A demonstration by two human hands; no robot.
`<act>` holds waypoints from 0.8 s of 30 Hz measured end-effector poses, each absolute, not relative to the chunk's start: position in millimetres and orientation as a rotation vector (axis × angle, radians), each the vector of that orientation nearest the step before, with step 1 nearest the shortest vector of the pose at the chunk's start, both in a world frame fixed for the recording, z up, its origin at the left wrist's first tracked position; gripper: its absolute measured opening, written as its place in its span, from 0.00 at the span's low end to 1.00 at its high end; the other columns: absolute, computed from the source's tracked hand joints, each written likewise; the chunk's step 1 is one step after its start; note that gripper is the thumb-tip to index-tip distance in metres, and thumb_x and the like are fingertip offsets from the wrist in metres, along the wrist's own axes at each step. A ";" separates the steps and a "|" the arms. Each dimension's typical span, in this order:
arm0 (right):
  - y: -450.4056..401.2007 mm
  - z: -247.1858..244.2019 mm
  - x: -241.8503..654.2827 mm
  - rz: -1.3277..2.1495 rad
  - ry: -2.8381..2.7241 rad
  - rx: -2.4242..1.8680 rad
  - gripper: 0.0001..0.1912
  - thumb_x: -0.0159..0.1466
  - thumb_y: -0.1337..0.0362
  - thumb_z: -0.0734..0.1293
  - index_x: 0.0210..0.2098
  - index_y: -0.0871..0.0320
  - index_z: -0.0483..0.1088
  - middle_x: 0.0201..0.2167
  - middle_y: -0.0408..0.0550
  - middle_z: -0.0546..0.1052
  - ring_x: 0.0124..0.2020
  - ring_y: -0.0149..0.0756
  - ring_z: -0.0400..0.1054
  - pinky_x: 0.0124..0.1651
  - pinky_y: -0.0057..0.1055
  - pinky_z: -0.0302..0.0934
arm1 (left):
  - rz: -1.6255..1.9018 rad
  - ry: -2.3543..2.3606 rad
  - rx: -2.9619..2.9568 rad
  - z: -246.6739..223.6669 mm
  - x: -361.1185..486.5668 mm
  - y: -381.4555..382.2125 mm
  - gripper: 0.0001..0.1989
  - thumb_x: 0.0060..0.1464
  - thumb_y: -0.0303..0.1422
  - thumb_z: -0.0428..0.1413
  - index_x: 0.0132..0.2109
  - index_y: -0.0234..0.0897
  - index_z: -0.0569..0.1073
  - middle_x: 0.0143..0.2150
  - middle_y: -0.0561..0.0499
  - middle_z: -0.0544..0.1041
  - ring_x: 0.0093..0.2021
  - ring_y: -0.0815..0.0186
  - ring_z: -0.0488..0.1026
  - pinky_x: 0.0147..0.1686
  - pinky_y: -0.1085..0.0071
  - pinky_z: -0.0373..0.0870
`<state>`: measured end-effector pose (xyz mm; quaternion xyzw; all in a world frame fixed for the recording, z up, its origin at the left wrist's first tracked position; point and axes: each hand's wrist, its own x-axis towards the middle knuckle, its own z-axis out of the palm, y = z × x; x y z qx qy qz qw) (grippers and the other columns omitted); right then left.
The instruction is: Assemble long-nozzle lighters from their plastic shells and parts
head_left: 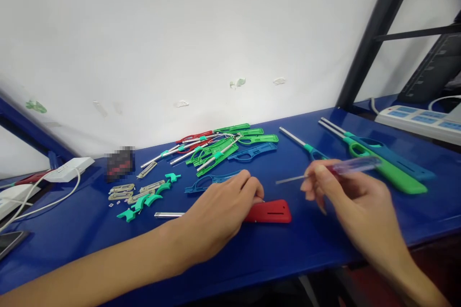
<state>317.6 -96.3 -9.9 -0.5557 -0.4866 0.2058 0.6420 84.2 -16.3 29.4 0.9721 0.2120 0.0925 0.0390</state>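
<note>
My left hand (226, 208) is closed over the middle of a red long-necked lighter (270, 212) that lies on the blue table. The lighter's metal tube sticks out to the left of the hand, and its red handle end shows on the right. Between thumb and fingers, my right hand (345, 192) holds a screwdriver (355, 165) with a clear purplish handle. Its thin shaft points left, above the table and apart from the red lighter. Just behind my left hand lies a blue lighter shell half (203, 183).
Opened green, red and blue lighter shells (257, 139) with metal tubes are heaped at the back. Teal triggers (153, 199) and clear plastic inserts (121, 195) lie left. Whole lighters (389, 165) rest at right. Power strips (421, 120) with cables and a dark frame post (370, 43) flank the table.
</note>
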 end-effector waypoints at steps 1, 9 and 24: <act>-95.8 -10.8 314.6 0.466 -1.111 -1.256 0.24 0.68 0.41 0.70 0.30 0.54 0.76 0.21 0.44 0.75 0.19 0.30 0.67 0.20 0.25 0.62 | 0.270 0.621 2.959 30.6 91.4 -14.6 0.09 0.74 0.24 0.43 0.51 0.43 0.63 0.46 0.53 0.71 0.35 0.64 0.70 0.32 0.66 0.59; -95.7 -19.2 311.0 0.456 -1.152 -1.255 0.25 0.75 0.43 0.64 0.29 0.54 0.69 0.19 0.40 0.70 0.19 0.28 0.64 0.22 0.25 0.59 | 0.161 0.579 2.980 28.0 114.2 -9.5 0.07 0.75 0.26 0.45 0.52 0.42 0.63 0.48 0.53 0.70 0.35 0.64 0.69 0.31 0.65 0.60; -94.4 -19.6 309.6 0.432 -1.263 -1.370 0.25 0.75 0.43 0.63 0.29 0.54 0.68 0.19 0.39 0.71 0.18 0.29 0.60 0.22 0.28 0.56 | -0.291 0.522 3.252 37.5 130.4 -21.2 0.22 0.53 0.15 0.53 0.51 0.39 0.60 0.50 0.46 0.70 0.39 0.58 0.71 0.26 0.64 0.57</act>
